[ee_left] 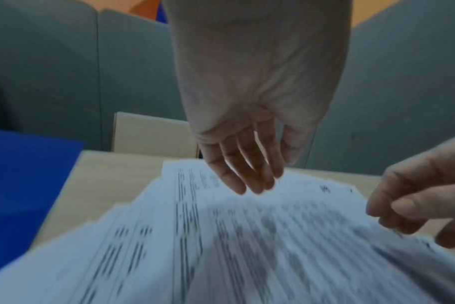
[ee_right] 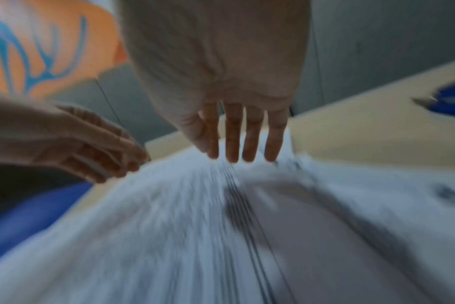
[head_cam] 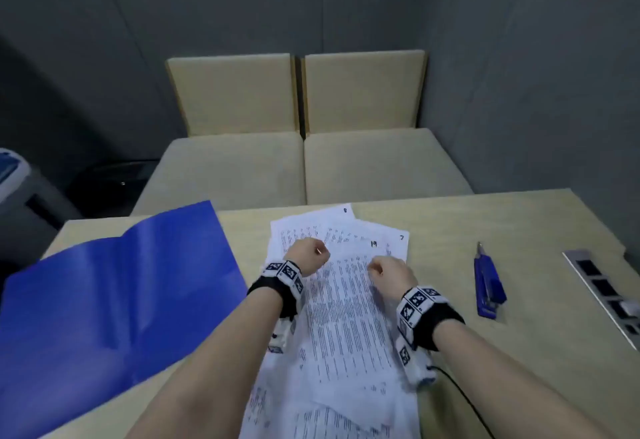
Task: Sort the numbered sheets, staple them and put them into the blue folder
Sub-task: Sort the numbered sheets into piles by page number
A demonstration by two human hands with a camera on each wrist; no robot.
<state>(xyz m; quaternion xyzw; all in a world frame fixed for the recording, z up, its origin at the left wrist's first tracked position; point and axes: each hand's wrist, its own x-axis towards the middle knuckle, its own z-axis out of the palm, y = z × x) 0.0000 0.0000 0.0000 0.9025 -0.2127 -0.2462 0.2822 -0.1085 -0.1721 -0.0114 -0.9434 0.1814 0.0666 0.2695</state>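
Observation:
A loose pile of printed numbered sheets (head_cam: 346, 303) lies fanned out in the middle of the table; corners marked 8, 19 and 7 show at its far end. My left hand (head_cam: 306, 255) hovers over the pile's upper left, fingers straight and pointing down, tips at the paper (ee_left: 252, 185). My right hand (head_cam: 391, 270) is beside it on the top sheet marked 19, its straight fingertips (ee_right: 242, 158) touching the paper. Neither hand holds anything that I can see. The blue folder (head_cam: 104, 300) lies open to the left. A blue stapler (head_cam: 488, 286) lies to the right.
The beige table (head_cam: 519, 224) has a recessed socket strip (head_cam: 602, 293) at its right edge. A black cable (head_cam: 464, 400) trails from my right wrist. Two beige chairs (head_cam: 301, 161) stand behind the table, against grey walls.

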